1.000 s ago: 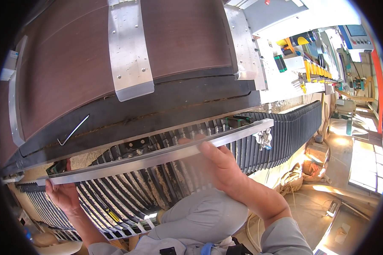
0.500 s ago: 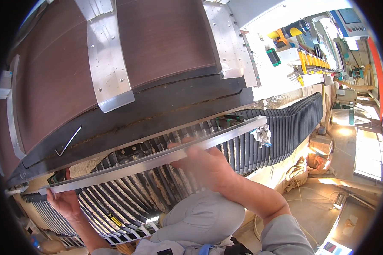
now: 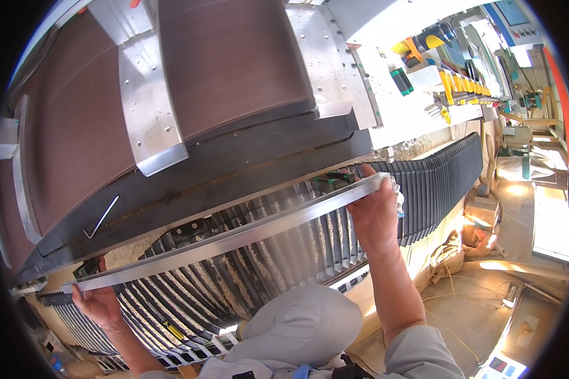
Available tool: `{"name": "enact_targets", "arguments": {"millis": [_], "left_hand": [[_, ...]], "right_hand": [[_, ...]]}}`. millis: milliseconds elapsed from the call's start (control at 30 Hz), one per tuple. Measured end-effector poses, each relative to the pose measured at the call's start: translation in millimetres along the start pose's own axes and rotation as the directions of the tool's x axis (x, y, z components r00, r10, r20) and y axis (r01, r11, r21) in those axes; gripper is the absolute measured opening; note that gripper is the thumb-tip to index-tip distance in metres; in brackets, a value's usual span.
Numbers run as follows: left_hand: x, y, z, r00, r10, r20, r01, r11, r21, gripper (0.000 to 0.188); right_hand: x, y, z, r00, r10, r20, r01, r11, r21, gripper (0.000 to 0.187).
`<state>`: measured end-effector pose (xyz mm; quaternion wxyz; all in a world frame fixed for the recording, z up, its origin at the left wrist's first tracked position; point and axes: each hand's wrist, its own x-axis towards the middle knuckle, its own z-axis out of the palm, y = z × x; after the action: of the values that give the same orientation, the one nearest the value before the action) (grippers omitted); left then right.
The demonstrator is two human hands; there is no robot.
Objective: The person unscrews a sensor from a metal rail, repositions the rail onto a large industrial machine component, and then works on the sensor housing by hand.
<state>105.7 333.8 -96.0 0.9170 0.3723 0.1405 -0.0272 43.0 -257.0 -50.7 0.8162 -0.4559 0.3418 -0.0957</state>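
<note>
A long flat metal bar [image 3: 234, 235] spans the view, rising from lower left to upper right above black pleated bellows [image 3: 435, 183]. Its left end is in my left hand [image 3: 99, 304], with the fingers wrapped round it. Around the right end closes my right hand [image 3: 374, 211], thumb side on the bar's face. A crumpled white rag [image 3: 397, 197] shows just behind that hand. Close to the bar's right end sits a dark green block [image 3: 330, 183], partly covered by the bar. An L-shaped hex key [image 3: 102, 218] lies on the black ledge [image 3: 240, 161] beyond.
Metal brackets [image 3: 148, 95] cross the brown panel [image 3: 227, 63]. A yellow-handled screwdriver [image 3: 172, 330] lies on the bellows near my left forearm. A green box [image 3: 401, 82] and a row of yellow clips [image 3: 458, 87] are at the upper right. Cables and a bundle [image 3: 447, 256] lie on the floor.
My right hand has moved right along the bar, from near its middle to its right end, and now grips there. My left hand has kept its hold.
</note>
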Motion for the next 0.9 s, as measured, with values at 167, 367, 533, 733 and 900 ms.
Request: {"name": "enact_targets", "arguments": {"millis": [167, 367, 533, 733, 900], "left_hand": [[0.9, 1.4, -6.5, 1.000, -0.008, -0.029, 0.009, 0.999, 0.039, 0.068], [-0.6, 2.9, -3.4, 0.968, 0.024, -0.250, -0.006, 0.997, 0.072, 0.076], [-3.2, 2.8, 8.3, 0.988, -0.003, -0.154, 0.020, 0.994, 0.111, 0.070], [-0.9, 7.4, 7.1, 0.997, -0.059, -0.050, 0.066, 0.989, 0.135, 0.069], [-0.6, 9.2, -0.2, 0.994, -0.040, -0.101, 0.052, 0.990, 0.129, 0.069]], "right_hand": [[-0.6, 10.0, 4.8, 0.996, -0.060, -0.063, 0.059, 0.998, -0.014, 0.078], [-2.5, 16.3, 11.6, 0.991, -0.105, -0.084, 0.111, 0.992, 0.060, 0.062], [-2.1, 21.8, 9.3, 0.992, -0.110, -0.061, 0.114, 0.991, 0.066, 0.065], [-3.0, 21.6, 8.0, 0.992, -0.117, -0.041, 0.119, 0.992, 0.043, 0.066], [-3.3, 19.6, 11.3, 0.994, -0.108, -0.028, 0.109, 0.993, 0.038, 0.068]]}}
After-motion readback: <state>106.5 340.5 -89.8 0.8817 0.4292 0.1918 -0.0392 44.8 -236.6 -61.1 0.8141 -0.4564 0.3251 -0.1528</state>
